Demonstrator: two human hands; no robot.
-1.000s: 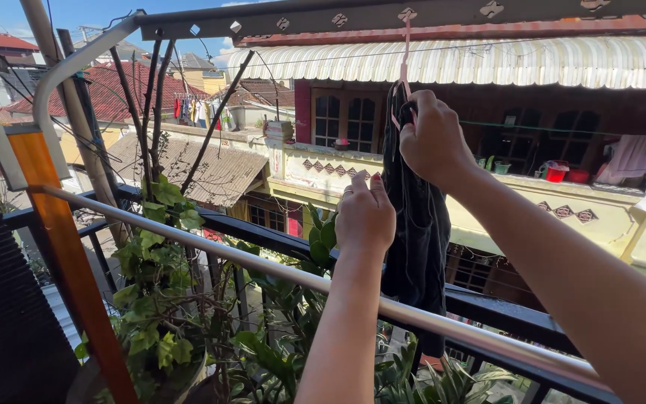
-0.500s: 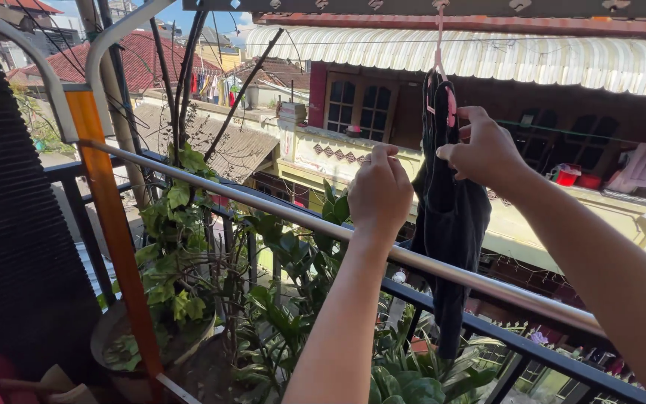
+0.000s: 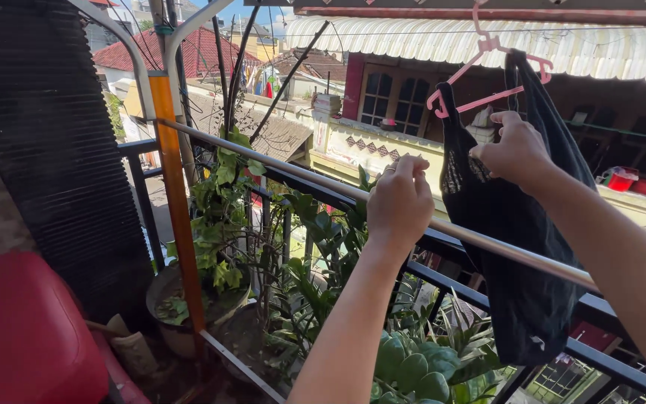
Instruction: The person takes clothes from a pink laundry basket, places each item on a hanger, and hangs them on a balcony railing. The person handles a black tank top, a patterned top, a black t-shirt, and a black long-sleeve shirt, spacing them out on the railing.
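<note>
Hands at a balcony rail: the right hand (image 3: 516, 150) pinches a black garment (image 3: 514, 247) draped on a pink hanger (image 3: 487, 56), the left hand (image 3: 400, 202) curled closed beside it.

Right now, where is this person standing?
Probably a home balcony used for drying laundry: a black garment hangs on a pink plastic hanger above a silver metal rail, beside leafy green potted plants.

Two hands, left (image 3: 400, 203) and right (image 3: 516, 147), one pink hanger (image 3: 480, 56), one black garment (image 3: 514, 247), one metal rail (image 3: 300, 173).
</note>
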